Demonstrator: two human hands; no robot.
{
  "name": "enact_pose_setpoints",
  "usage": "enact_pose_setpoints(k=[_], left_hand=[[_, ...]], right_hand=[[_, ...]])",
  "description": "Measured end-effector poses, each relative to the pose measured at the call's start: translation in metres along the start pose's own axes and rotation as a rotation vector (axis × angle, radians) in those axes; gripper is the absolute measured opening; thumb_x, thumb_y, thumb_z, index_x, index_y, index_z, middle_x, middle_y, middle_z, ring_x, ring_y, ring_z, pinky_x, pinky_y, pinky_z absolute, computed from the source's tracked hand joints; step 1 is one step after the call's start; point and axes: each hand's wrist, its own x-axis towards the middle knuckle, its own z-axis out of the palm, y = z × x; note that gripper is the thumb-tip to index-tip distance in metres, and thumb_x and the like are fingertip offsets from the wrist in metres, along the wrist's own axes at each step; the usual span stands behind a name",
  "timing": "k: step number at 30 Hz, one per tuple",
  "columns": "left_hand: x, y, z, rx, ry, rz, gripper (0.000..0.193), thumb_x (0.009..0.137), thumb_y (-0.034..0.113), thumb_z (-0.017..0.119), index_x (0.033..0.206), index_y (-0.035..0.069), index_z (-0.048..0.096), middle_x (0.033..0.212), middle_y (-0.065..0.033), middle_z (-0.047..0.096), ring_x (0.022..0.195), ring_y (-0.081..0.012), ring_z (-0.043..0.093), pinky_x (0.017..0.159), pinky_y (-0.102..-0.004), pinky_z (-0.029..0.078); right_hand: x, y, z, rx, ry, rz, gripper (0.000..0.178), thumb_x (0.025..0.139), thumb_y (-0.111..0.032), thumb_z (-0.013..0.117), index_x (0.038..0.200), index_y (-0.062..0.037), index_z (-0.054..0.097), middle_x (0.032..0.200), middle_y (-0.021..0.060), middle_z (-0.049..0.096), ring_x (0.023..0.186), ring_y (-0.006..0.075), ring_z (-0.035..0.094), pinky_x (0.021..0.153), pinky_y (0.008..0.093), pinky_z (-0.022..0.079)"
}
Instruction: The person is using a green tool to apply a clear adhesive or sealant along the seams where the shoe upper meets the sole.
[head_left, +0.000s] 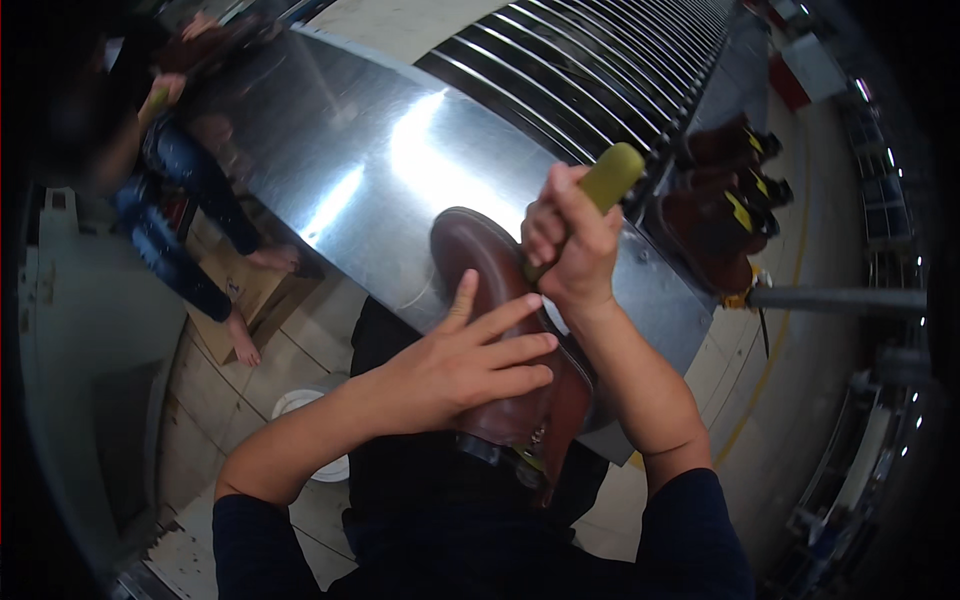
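Note:
A brown leather boot (470, 240) lies slanted across my lap and against the metal table's edge, toe pointing away. Its zipped shaft opens toward me. Spread over the boot's upper is my left hand (475, 360), its fingers stretched apart and lying on the leather. My right hand (578, 235) is a fist around an olive-green rounded bar or handle (614, 175). The bar's thick end sticks out above the fist, and its lower end meets the boot's right side near the sole edge. What tip it has there is hidden.
A shiny metal table (290, 130) runs in front of me, beside a slatted roller conveyor (590, 60). Several brown boots (700, 220) stand at the right. At the left a co-worker's legs (160, 240) rest by a wooden box (240, 285). A white bucket (295, 400) stands on the floor.

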Motion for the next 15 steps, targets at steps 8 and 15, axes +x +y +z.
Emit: enact_pose_setpoints(k=[8, 15], left_hand=[[0.011, 0.002, 0.001, 0.146, 0.084, -0.004, 0.055, 0.081, 0.011, 0.077, 0.134, 0.019, 0.065, 0.149, -0.0042, 0.056, 0.153, -0.0355, 0.036, 0.119, -0.0798, 0.016], [0.032, 0.011, 0.001, 0.474, 0.257, -0.021, 0.045, 0.076, 0.008, 0.072, 0.121, 0.010, 0.067, 0.132, -0.0113, 0.068, 0.123, -0.0311, 0.064, 0.109, -0.0579, 0.047]], right_hand=[[0.063, 0.031, 0.054, -0.066, -0.141, 0.025, 0.026, 0.098, -0.028, 0.073, 0.088, -0.0090, 0.058, 0.057, -0.0024, 0.039, 0.042, 0.0107, 0.039, 0.039, 0.0269, 0.031], [0.092, -0.052, 0.028, -0.409, -0.468, -0.242, 0.030, 0.098, -0.029, 0.073, 0.097, -0.0007, 0.063, 0.061, 0.0052, 0.055, 0.054, 0.0151, 0.059, 0.053, 0.0296, 0.048]])
